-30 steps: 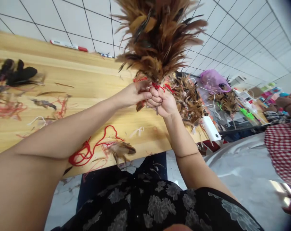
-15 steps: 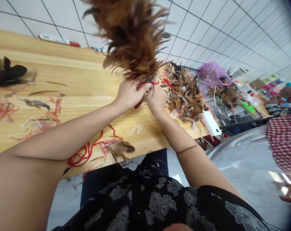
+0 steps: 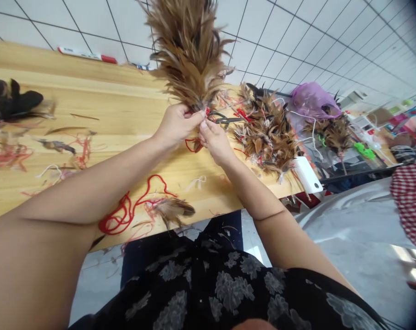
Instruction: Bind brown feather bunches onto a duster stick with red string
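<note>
My left hand (image 3: 176, 124) is closed round the base of a tall bunch of brown feathers (image 3: 190, 50) that stands upright over the wooden table (image 3: 118, 114). Right beside it, my right hand (image 3: 214, 140) pinches red string (image 3: 193, 145) that is wound at the bunch's base. A loop of that string hangs under my hands. Black scissors (image 3: 224, 119) lie on the table just behind my right hand.
A heap of brown feathers (image 3: 268, 133) lies to the right, with a white block (image 3: 309, 175) at the table's corner. Red cord (image 3: 125, 213) and a small feather tuft (image 3: 173, 208) lie near the front edge. Black feathers (image 3: 15, 101) sit far left. A purple bag (image 3: 313, 101) lies beyond.
My hands and the feather bunch have come down from in front of me to just above the table, and the bunch has swung to the left. The scissors now show behind my right hand.
</note>
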Action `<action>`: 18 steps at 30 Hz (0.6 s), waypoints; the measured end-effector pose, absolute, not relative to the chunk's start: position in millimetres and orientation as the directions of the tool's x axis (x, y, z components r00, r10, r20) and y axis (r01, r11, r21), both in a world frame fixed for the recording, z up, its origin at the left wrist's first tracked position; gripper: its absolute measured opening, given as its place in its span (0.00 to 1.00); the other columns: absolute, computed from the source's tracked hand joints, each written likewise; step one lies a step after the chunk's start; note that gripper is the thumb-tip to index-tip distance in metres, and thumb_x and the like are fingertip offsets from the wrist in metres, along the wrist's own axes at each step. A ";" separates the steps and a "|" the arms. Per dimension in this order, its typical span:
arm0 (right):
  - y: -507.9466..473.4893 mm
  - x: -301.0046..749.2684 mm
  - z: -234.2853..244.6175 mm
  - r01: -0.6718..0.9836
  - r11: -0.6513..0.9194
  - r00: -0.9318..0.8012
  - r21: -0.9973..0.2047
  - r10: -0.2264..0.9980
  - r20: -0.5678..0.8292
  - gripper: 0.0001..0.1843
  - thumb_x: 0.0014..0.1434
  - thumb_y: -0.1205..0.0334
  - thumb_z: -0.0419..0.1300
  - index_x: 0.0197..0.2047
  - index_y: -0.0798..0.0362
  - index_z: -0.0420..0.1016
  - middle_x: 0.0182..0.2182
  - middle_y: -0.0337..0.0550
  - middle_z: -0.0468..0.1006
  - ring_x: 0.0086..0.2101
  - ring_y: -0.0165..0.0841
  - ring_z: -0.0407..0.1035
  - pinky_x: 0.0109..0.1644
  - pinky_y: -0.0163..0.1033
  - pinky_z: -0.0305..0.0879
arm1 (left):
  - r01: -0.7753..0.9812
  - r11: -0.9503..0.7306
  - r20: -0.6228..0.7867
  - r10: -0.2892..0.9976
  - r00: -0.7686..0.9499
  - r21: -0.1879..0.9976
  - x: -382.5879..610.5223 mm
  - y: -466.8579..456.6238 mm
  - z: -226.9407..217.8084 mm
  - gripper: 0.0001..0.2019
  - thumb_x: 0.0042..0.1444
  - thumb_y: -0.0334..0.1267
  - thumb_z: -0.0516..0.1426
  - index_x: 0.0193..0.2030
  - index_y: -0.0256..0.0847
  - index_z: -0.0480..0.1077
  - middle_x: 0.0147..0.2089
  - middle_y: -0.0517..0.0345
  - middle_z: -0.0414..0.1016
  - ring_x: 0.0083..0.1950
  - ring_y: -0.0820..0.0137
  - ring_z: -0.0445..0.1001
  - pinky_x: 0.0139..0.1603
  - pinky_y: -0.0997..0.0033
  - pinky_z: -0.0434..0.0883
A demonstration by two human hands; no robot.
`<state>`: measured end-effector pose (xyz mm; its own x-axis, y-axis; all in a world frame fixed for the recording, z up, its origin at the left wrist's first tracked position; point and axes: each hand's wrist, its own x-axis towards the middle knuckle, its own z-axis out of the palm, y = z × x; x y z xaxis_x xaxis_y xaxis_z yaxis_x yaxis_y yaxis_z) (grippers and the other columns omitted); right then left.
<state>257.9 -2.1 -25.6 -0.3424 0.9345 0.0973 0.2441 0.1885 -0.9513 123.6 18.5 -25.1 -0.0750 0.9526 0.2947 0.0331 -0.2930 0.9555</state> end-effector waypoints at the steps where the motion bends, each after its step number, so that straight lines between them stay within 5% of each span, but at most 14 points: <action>1: -3.8 259.6 -20.9 0.126 0.079 -0.349 -0.989 0.937 0.030 0.20 0.76 0.41 0.52 0.43 0.49 0.64 0.27 0.33 0.65 0.26 0.27 0.62 0.32 0.31 0.63 | 0.026 -0.281 0.282 0.957 -0.067 0.959 123.7 19.4 -24.5 0.10 0.59 0.40 0.66 0.30 0.39 0.74 0.32 0.58 0.78 0.37 0.69 0.74 0.39 0.68 0.71; 4: -9.6 262.4 -5.3 -0.130 -0.190 -0.350 -0.973 0.927 -0.134 0.25 0.72 0.38 0.58 0.35 0.48 0.57 0.22 0.26 0.55 0.20 0.22 0.47 0.24 0.28 0.47 | -0.019 -0.322 0.322 0.947 -0.011 0.947 122.9 20.9 -22.0 0.11 0.57 0.44 0.67 0.32 0.40 0.75 0.37 0.58 0.81 0.43 0.66 0.76 0.43 0.66 0.72; 7: -12.8 261.8 4.5 -0.243 -0.288 -0.360 -0.927 0.914 -0.190 0.25 0.72 0.41 0.61 0.34 0.48 0.57 0.21 0.25 0.52 0.19 0.21 0.43 0.23 0.28 0.41 | -0.015 -0.374 0.374 0.926 0.053 0.927 118.4 21.2 -18.6 0.14 0.56 0.48 0.69 0.33 0.40 0.74 0.39 0.57 0.81 0.48 0.63 0.77 0.46 0.64 0.73; 11: -13.0 258.2 5.1 -0.253 -0.204 -0.259 -0.946 0.956 -0.137 0.22 0.73 0.44 0.62 0.35 0.48 0.59 0.23 0.27 0.54 0.21 0.22 0.43 0.23 0.27 0.41 | 0.016 -0.364 0.358 0.922 0.146 0.931 110.1 21.7 -16.0 0.22 0.56 0.59 0.70 0.33 0.42 0.72 0.34 0.56 0.78 0.47 0.61 0.76 0.44 0.62 0.73; 15: -16.3 256.5 7.3 -0.204 -0.081 -0.179 -0.976 0.983 -0.045 0.23 0.72 0.46 0.62 0.34 0.48 0.57 0.27 0.31 0.58 0.24 0.22 0.47 0.25 0.27 0.45 | -0.066 -0.335 0.341 0.928 0.150 0.940 108.3 20.0 -13.6 0.32 0.49 0.72 0.69 0.30 0.44 0.68 0.24 0.61 0.63 0.31 0.70 0.62 0.32 0.65 0.62; 18: -20.2 256.3 12.2 -0.185 -0.061 -0.180 -0.981 0.983 -0.027 0.21 0.74 0.50 0.60 0.33 0.49 0.57 0.28 0.32 0.56 0.24 0.23 0.48 0.25 0.27 0.47 | -0.030 -0.382 0.383 0.916 0.120 0.924 111.9 17.2 -11.2 0.32 0.54 0.72 0.67 0.30 0.43 0.66 0.24 0.62 0.60 0.30 0.72 0.60 0.31 0.65 0.60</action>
